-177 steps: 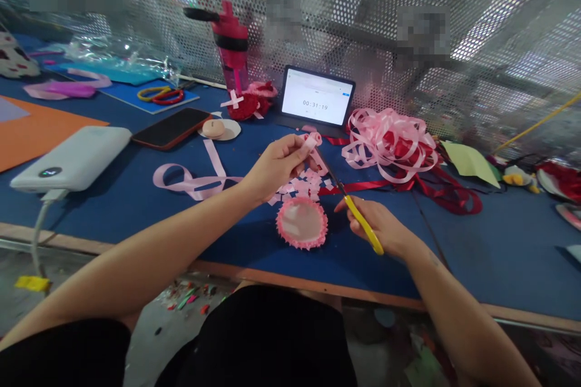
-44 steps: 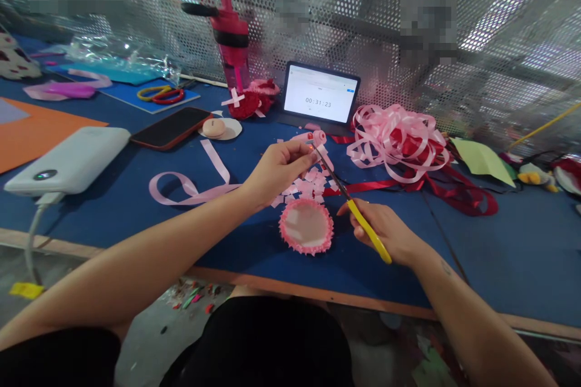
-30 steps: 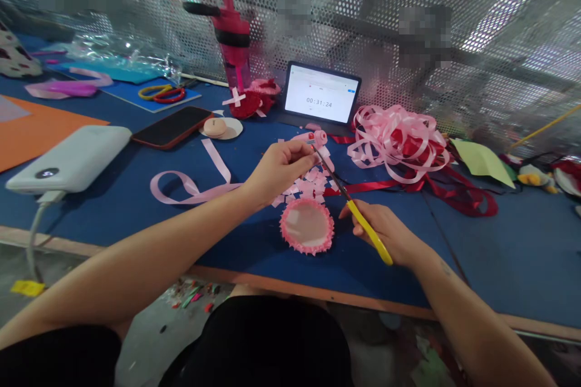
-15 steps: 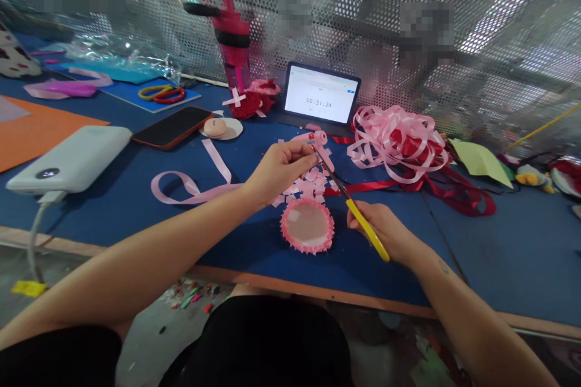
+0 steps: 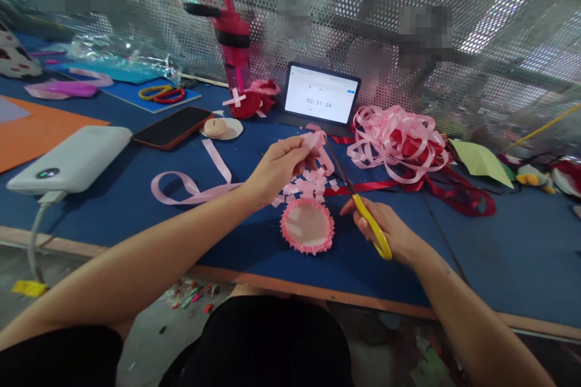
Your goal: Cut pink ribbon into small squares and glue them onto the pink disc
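Note:
My left hand [image 5: 276, 167] pinches the end of a long pink ribbon [image 5: 200, 191] and holds it up above the blue table [image 5: 113, 193]. My right hand [image 5: 390, 231] grips yellow-handled scissors [image 5: 358, 202], blades pointing up and left toward the ribbon end. Several small cut pink ribbon pieces [image 5: 308, 182] lie under my left hand. In front of them sits a round disc with a pink frilled edge [image 5: 307, 225].
A tablet [image 5: 321, 101] showing a timer stands behind, a pink bottle [image 5: 232, 45] to its left. A tangle of pink and red ribbon [image 5: 399, 142] lies right. A phone [image 5: 171, 127], a white power bank [image 5: 70, 158] and orange paper [image 5: 31, 133] lie left.
The scissor blades have drawn back to the right, away from the ribbon end. My left hand has lifted the ribbon end slightly. The timer has advanced by several seconds.

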Motion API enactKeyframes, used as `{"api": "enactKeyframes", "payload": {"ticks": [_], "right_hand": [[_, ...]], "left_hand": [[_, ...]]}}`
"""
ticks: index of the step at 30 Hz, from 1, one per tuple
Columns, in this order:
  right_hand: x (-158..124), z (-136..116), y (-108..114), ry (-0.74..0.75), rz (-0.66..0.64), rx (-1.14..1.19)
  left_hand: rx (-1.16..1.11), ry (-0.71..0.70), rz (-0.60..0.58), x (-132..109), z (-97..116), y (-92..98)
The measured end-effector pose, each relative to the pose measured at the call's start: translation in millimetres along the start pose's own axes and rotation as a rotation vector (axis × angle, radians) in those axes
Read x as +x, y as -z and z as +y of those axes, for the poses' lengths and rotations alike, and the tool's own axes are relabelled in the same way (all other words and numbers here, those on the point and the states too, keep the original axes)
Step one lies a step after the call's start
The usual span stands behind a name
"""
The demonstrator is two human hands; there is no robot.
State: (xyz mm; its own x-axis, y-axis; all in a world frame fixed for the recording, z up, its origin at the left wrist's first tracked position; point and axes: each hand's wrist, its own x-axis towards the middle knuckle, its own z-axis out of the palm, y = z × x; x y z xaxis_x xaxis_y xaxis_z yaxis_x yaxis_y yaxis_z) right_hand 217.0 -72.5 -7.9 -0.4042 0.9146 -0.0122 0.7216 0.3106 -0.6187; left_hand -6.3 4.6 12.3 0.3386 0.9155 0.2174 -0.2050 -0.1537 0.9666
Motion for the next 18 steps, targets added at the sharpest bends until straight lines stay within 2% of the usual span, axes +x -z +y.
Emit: {"api": "enactKeyframes", "payload": {"ticks": [9,12,18], "right_hand": [[-0.4,-4.8,2.3,-0.012,-0.067,-0.117],[0.7,-6.1,2.4,-0.020,-0.072,-0.162],[1.9,-7.5,2.9,-0.013,-0.084,-0.191]], "left_hand": [[0.046,0.047,0.000,0.0,-0.8,1.9],[0.051,0.067,-0.045,-0.8,-0.4,3.4],[0.093,0.037,-0.069,-1.4,-0.2,3.1]]}}
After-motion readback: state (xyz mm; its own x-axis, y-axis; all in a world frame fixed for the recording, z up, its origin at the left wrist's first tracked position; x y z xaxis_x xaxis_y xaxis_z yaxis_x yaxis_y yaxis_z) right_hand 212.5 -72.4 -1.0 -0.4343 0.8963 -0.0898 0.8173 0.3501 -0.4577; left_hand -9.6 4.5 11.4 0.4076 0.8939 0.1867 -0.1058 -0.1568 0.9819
